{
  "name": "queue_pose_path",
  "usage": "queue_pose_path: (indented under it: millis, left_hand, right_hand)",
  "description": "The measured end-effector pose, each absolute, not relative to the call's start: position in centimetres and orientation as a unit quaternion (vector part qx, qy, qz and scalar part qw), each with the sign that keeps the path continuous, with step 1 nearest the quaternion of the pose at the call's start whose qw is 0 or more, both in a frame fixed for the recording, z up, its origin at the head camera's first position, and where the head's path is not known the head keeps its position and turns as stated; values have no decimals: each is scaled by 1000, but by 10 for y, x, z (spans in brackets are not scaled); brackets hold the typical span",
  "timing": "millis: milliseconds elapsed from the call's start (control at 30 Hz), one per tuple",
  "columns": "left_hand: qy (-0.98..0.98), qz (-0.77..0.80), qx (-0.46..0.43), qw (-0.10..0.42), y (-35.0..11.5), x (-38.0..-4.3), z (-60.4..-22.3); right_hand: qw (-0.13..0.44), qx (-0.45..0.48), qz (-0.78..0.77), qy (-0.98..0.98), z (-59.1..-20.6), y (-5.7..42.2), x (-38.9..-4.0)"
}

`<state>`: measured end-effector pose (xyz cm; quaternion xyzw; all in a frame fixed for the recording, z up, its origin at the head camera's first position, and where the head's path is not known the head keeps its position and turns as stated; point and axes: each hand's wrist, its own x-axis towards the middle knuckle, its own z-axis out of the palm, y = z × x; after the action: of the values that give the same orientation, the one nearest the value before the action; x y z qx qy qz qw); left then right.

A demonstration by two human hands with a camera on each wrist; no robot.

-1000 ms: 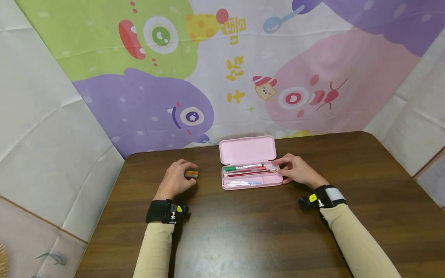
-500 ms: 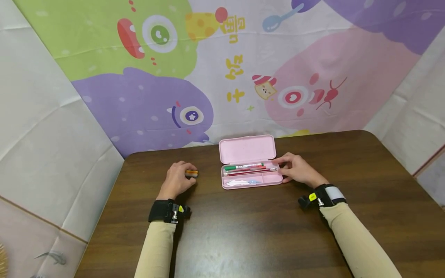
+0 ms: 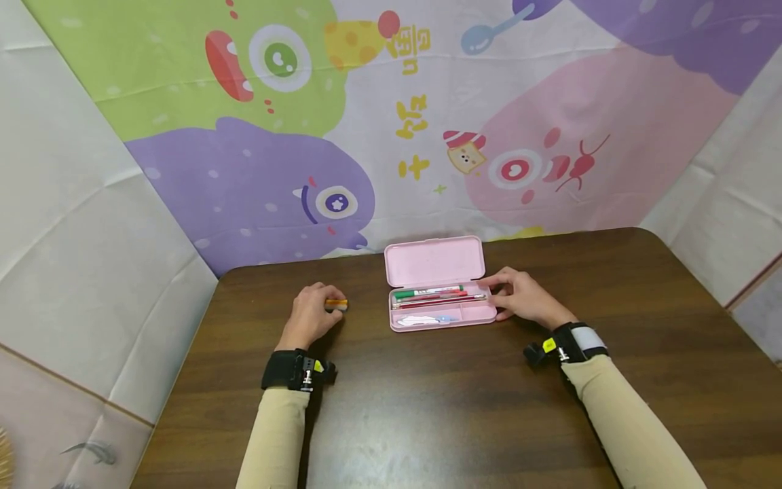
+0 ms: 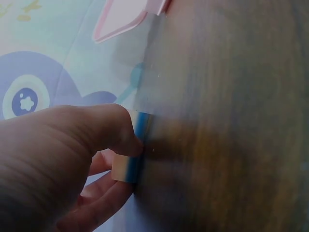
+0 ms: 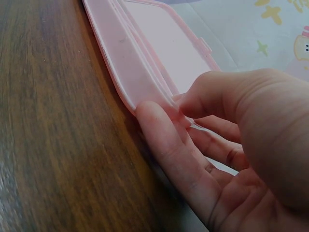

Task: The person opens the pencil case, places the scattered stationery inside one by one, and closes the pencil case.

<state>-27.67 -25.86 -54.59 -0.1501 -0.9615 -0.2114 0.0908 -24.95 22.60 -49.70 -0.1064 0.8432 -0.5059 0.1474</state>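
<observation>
Thumb and fingers of my left hand [image 3: 309, 314] pinch a small striped eraser [image 3: 337, 305] on the left part of the table. Up close in the left wrist view, the eraser [image 4: 126, 166] shows a pale band and a blue band, partly covered by the thumb. An open pink pencil case [image 3: 478, 314] lies to its right, lid [image 3: 435, 262] tipped back. Inside are a green-capped marker [image 3: 404, 295], red pencils [image 3: 436, 303] and a white and light-blue item [image 3: 424, 320]. My right hand [image 3: 520, 297] grips the case's right end, thumb over the rim in the right wrist view.
The dark wooden table [image 3: 415, 407] ends at the back against a cartoon-printed cloth [image 3: 415, 204]. White cloth panels [image 3: 79, 204] hang at both sides. Each wrist wears a black strap with a small camera.
The left hand's thumb and fingers have closed in on the eraser, and the forearm has shifted slightly right. The right hand and pencil case stay put.
</observation>
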Motion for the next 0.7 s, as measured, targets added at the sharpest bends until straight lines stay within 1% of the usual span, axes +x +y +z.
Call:
queue_pose_path:
  millis: [300,500,567,700]
  left_hand:
    - [-959,-213,-157,101,-261,-280,-549]
    - [-949,-231,-161,143,-261,-283,-549]
    - [-944,-243,-158,155,-257,-279,-543]
    - [-937,-269,-148,164,-241,-258,-510]
  right_hand:
    - [148,-107,-507,842,-497,226,-250]
    - [148,-109,-508,841,-497,227,-250]
    - [147,-109,-511,840,-498,227,-251]
    - [144,-112,-513,839,-497,226,-250]
